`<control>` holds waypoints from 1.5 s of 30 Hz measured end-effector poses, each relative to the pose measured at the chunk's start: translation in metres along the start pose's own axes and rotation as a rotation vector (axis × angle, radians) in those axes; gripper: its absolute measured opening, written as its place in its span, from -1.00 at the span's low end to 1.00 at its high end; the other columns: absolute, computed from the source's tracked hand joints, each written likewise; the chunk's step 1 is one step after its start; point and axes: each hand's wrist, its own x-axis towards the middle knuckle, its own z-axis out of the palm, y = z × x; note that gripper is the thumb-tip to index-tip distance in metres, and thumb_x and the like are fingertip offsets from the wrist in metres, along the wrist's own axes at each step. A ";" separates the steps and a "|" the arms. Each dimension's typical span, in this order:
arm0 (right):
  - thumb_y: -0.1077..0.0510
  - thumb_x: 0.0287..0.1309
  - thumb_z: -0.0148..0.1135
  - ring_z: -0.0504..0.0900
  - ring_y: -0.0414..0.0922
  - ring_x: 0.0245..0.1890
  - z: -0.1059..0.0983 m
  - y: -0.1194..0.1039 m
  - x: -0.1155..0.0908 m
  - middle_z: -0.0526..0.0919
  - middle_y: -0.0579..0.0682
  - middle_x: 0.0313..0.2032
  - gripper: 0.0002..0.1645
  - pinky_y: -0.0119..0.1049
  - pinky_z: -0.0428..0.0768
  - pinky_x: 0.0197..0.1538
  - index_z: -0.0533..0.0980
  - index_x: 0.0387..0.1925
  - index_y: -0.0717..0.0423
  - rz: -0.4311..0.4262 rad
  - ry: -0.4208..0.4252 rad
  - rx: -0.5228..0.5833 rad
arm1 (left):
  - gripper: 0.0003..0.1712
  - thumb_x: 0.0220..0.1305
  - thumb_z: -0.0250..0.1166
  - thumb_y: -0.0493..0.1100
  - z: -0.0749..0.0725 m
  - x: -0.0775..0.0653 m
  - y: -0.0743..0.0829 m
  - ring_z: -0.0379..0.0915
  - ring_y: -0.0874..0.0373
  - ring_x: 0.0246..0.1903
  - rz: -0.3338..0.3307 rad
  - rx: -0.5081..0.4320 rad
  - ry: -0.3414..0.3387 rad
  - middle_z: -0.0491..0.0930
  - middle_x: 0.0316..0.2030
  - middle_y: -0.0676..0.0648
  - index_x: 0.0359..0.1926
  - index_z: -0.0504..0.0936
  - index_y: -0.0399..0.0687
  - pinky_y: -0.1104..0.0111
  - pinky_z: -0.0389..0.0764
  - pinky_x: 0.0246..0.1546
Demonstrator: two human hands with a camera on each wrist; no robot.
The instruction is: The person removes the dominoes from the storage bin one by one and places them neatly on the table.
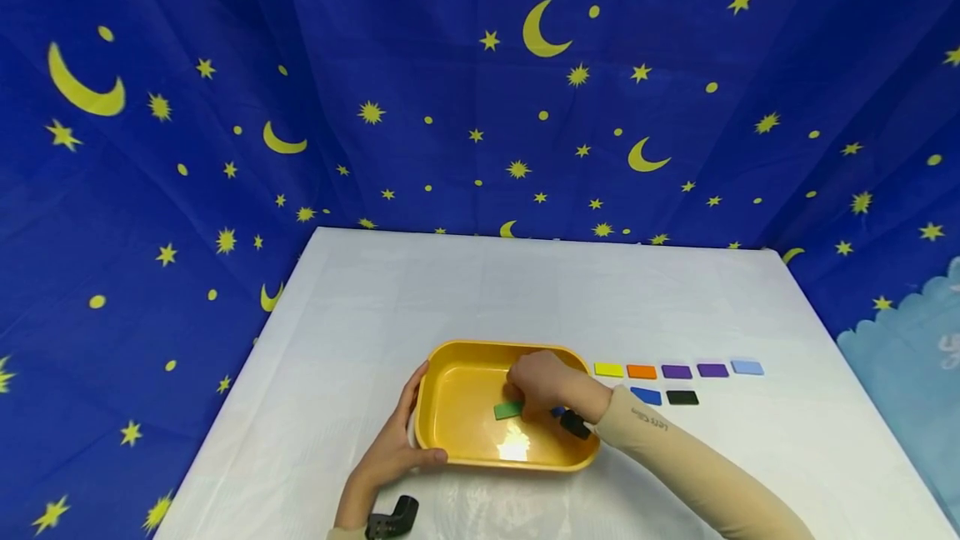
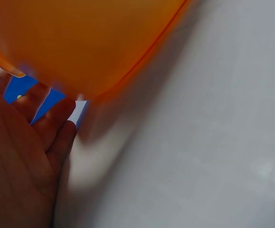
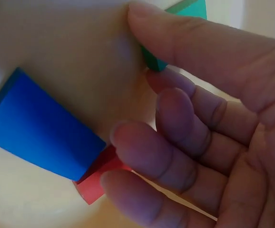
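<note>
A yellow plastic tray (image 1: 465, 440) stands on the white table. My left hand (image 1: 393, 444) holds its left end, thumb at the front rim and fingers along the outer wall; the left wrist view shows these fingers against the orange-looking wall. Inside the tray is my right hand (image 1: 543, 382), pinching a green block (image 1: 507, 411) between thumb and index finger, while the other fingers curl loosely. Beside those fingers, in the right wrist view, a blue block (image 3: 42, 128) partly covers a red block (image 3: 97, 183). The thumb hides part of the green block.
Right of the tray lies a row of flat blocks: yellow (image 1: 608, 370), orange (image 1: 642, 372), two purple (image 1: 677, 372) and light blue (image 1: 747, 367). Nearer are a blue one (image 1: 646, 396) and a black one (image 1: 682, 397). A star-patterned blue curtain (image 1: 450, 48) hangs behind the table.
</note>
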 end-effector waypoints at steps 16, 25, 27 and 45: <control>0.17 -0.23 0.49 0.09 -0.27 -0.69 0.004 0.003 0.000 0.13 -0.21 -0.73 -0.50 -0.39 0.08 -0.54 0.24 -0.73 -0.09 0.020 -0.054 0.099 | 0.35 -0.15 0.56 -0.25 0.000 0.000 -0.001 -0.05 0.05 0.36 -0.002 0.009 0.006 -0.03 0.44 0.04 0.49 -0.16 0.38 -0.07 0.00 0.24; 0.12 -0.24 0.50 0.14 -0.29 -0.68 0.006 0.004 0.001 0.17 -0.25 -0.71 -0.55 -0.42 0.10 -0.53 0.29 -0.68 -0.05 0.014 -0.081 0.124 | 0.34 -0.14 0.56 -0.25 -0.001 -0.001 0.000 -0.02 0.06 0.35 -0.012 0.004 0.005 -0.01 0.43 0.04 0.48 -0.15 0.38 0.25 0.09 0.26; 0.14 -0.21 0.48 0.14 -0.28 -0.68 0.006 0.004 0.000 0.17 -0.24 -0.71 -0.58 -0.41 0.10 -0.53 0.31 -0.67 -0.04 0.010 -0.082 0.142 | 0.34 -0.14 0.55 -0.26 0.000 -0.001 0.000 -0.02 0.05 0.35 -0.011 0.004 0.005 0.00 0.43 0.03 0.48 -0.15 0.39 0.15 0.08 0.26; 0.06 0.15 0.31 0.26 -0.32 -0.63 0.005 0.009 -0.003 0.32 -0.29 -0.64 -0.78 -0.42 0.23 -0.49 0.44 -0.51 -0.09 -0.047 -0.031 0.193 | 0.34 -0.14 0.56 -0.24 0.000 0.000 0.000 0.01 0.03 0.34 0.005 0.013 0.002 0.04 0.41 0.01 0.48 -0.16 0.39 -0.11 0.04 0.22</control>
